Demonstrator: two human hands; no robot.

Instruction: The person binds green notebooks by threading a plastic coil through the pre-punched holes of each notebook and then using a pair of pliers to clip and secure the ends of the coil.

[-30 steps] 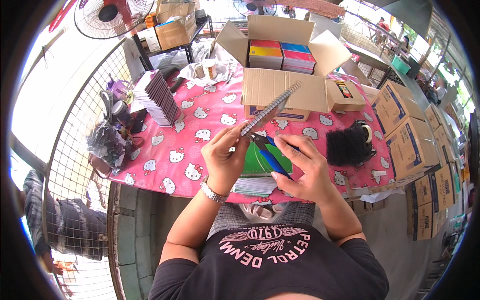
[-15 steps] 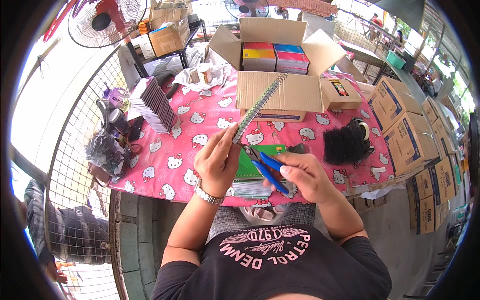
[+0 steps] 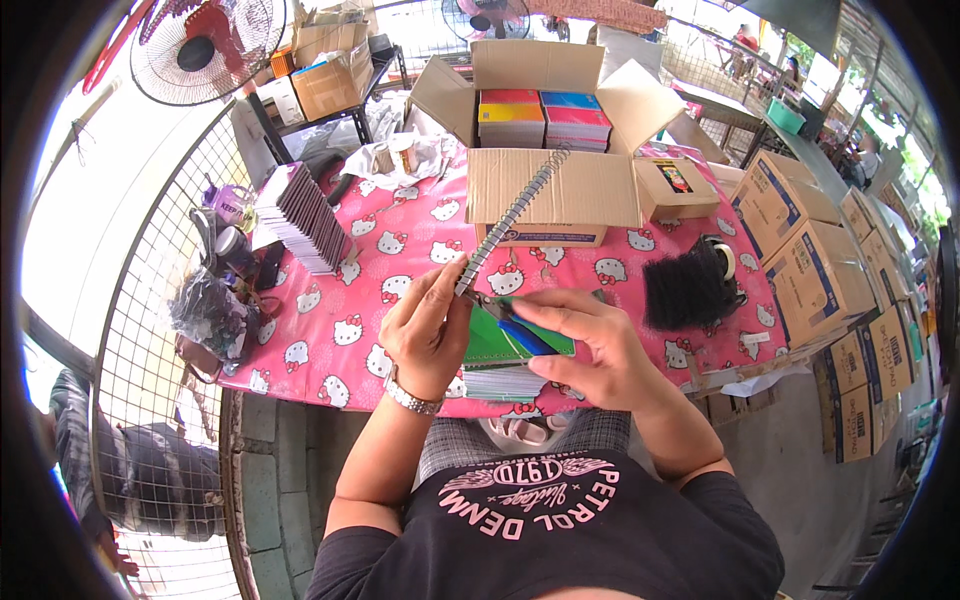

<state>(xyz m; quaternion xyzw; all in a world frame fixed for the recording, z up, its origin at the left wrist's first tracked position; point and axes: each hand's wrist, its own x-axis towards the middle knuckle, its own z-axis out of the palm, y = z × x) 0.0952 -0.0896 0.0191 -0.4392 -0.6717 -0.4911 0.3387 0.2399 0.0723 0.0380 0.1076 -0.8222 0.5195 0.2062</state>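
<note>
My left hand (image 3: 425,335) is closed around a spiral-bound notebook (image 3: 512,218), held up on edge so that mostly its dark coiled spine shows. The coil slants away toward the open carton. In my right hand (image 3: 590,345) is a pair of blue-handled cutting pliers (image 3: 522,337), its jaws at the near end of the coil, beside my left fingers. Whether the jaws grip the wire is too small to tell. Below both hands lies a stack of notebooks (image 3: 505,385) with a green cover on top, at the table's near edge.
An open carton (image 3: 550,190) of colourful notebooks stands at the far middle. A notebook stack (image 3: 300,220) is on the left, near a plastic bag (image 3: 210,305). Black coils (image 3: 685,290) lie right, beside a tape roll (image 3: 727,262). Closed cartons (image 3: 820,270) are piled beyond the table (image 3: 400,260).
The pliers' handles, spread apart before, are now squeezed closer together. My right hand has come slightly left and its fingers lie flatter over the handles. The left hand still holds the notebook.
</note>
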